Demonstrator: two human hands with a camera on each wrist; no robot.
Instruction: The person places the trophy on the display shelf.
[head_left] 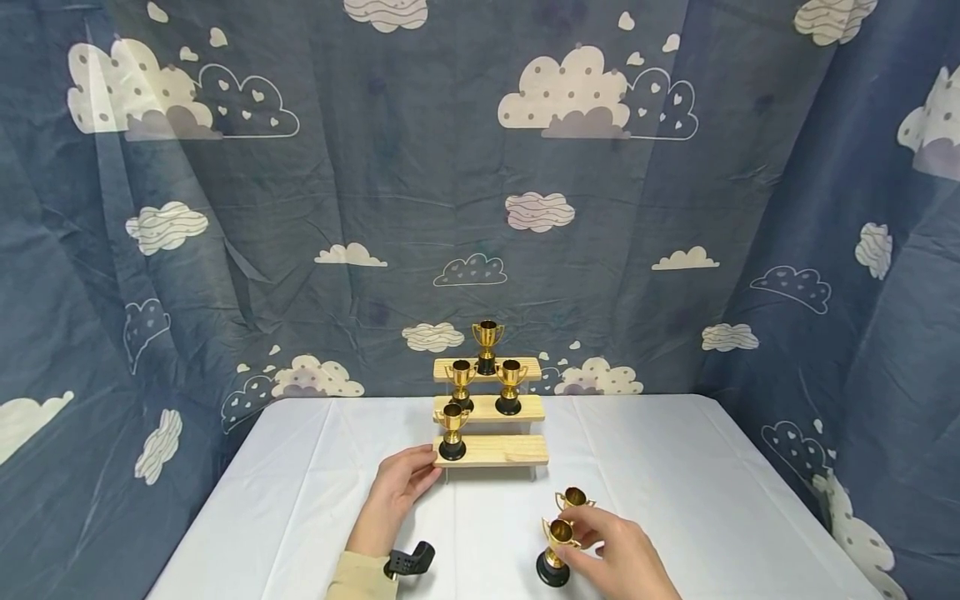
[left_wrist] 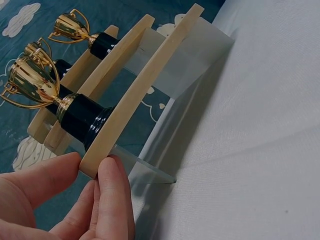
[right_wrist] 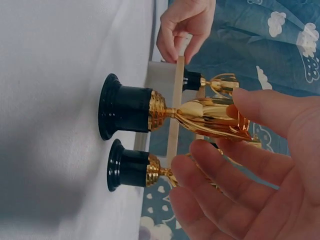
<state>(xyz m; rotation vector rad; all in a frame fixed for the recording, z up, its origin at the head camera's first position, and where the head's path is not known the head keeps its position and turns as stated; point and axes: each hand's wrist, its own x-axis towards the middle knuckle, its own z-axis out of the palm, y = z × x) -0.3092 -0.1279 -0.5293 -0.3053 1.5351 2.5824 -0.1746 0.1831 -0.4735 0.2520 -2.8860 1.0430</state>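
Right hand pinching gold trophy, left hand gripping four-trophy stepped shelf

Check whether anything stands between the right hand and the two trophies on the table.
Nothing visible does. The right hand already has its fingers around the cup of the nearer trophy; the second trophy stands just behind, unobstructed.

six gold trophies, one three-step wooden stand, two hands.
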